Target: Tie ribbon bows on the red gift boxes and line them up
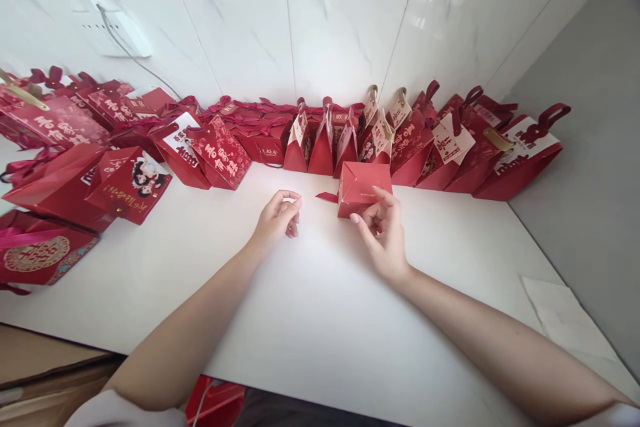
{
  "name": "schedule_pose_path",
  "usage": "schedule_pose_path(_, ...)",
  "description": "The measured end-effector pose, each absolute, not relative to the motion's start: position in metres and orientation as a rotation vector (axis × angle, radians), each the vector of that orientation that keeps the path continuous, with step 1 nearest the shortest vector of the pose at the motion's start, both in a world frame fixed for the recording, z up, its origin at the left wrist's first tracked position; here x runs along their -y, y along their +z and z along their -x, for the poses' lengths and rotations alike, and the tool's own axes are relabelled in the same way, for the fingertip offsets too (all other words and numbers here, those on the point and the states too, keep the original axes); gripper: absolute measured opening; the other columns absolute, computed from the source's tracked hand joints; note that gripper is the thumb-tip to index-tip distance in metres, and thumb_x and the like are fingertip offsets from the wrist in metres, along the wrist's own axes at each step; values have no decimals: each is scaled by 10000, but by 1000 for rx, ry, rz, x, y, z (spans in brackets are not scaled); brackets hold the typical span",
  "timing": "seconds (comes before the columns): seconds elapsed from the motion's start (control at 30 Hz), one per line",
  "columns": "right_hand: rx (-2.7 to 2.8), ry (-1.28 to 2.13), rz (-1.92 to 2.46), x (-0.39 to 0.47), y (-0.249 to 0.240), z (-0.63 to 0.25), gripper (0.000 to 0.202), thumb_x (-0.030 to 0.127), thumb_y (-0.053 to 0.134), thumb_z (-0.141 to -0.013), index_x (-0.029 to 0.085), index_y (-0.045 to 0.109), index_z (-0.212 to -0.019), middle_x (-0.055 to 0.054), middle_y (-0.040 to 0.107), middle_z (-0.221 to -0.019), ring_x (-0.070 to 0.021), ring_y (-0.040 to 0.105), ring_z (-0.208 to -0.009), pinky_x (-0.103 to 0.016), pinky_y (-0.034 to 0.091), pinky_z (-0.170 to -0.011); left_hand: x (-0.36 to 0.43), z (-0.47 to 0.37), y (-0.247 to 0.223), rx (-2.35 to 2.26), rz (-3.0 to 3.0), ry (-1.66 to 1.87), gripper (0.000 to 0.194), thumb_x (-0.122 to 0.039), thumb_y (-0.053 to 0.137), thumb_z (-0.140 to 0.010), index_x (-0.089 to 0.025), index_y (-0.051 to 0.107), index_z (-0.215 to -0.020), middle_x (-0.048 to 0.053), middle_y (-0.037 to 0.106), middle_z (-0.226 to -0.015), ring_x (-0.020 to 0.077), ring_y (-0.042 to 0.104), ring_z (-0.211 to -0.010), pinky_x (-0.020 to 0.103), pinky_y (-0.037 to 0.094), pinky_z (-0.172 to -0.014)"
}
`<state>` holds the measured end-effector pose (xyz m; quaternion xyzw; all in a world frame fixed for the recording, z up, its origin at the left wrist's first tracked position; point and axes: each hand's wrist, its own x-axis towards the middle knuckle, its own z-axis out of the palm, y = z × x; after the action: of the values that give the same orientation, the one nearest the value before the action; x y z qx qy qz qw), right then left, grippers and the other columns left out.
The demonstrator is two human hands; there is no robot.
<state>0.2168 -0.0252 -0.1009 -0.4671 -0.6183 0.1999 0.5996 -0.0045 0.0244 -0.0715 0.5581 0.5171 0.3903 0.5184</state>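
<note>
Working on the small red box [353, 195]: it's on the table [320, 327], near the middle, just in front of the row of red gift boxes [323, 147] along the wall. A face with folded flaps is turned up toward me; a dark red ribbon [327, 197] sticks out from its left side. Right hand [377, 213] is at the box's near right corner, in front of it from this view, thumb and forefinger fairly wide apart, other fingers bent. No firm grip visible; can't tell if a fingertip is touching. Left hand [287, 211] is off to the left, clear of the box, loosely curled and narrow, thumb close to the forefinger. Nothing visible in it; can't tell if the tips meet. Step, my read: box is down and I'm between grips, either just placing it or about to handle it; one view doesn't settle which. A next grip would call for the right hand closing lightly on the sides and the left coming across to steady it, since the walls look like thin card and would dent if squeezed. Ribbon should stay out from under the box. Neighbours behind are close, so pushing it back risks a knock.
</note>
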Motion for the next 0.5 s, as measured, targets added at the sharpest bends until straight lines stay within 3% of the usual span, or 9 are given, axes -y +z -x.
schedule_pose_path(0.07,1292,415,1112,22,-99,-219,446,317,612,-904,271,420,-1304,42,417,-766,-142,474,-677,-289,447,-654,-23,4,-72,-1236,-1368,900,337,-492,599,-856,-229,547,-1060,-50,564,-686,100,575,-451,203,462,-432)
schedule_pose_path(0.13,1159,310,1134,17,-98,-223,395,363,633,-885,273,475,-1236,0,487,-927,-155,527,-817,-338,472,-817,-22,3,-72,-1219,-1395,873,356,-510,593,-860,-229,556,-1076,-42,576,-717,96,583,-466,203,477,-448)
schedule_pose_path(0.27,1001,353,1217,5,-103,-234,431,449,586,-904,279,472,-1283,-67,467,-1316,-218,484,-1221,-486,295,-1128,-20,2,-72,-1181,-1413,839,376,-534,585,-864,-235,560,-1090,-37,584,-746,89,584,-470,208,493,-463)
schedule_pose_path(0.37,904,477,1238,-3,-109,-240,485,503,543,-916,268,443,-1329,-84,456,-1377,-241,426,-1327,-522,266,-1152,-20,2,-72,-1161,-1407,812,380,-548,587,-861,-231,559,-1067,-30,593,-768,94,596,-478,214,504,-470)
schedule_pose_path(0.5,821,639,1219,-11,-112,-243,593,539,609,-864,238,426,-1341,-111,493,-1358,-259,501,-1271,-491,421,-1055,-20,2,-71,-1156,-1404,798,442,-560,592,-858,-242,545,-1162,-16,615,-806,102,610,-489,222,514,-479)
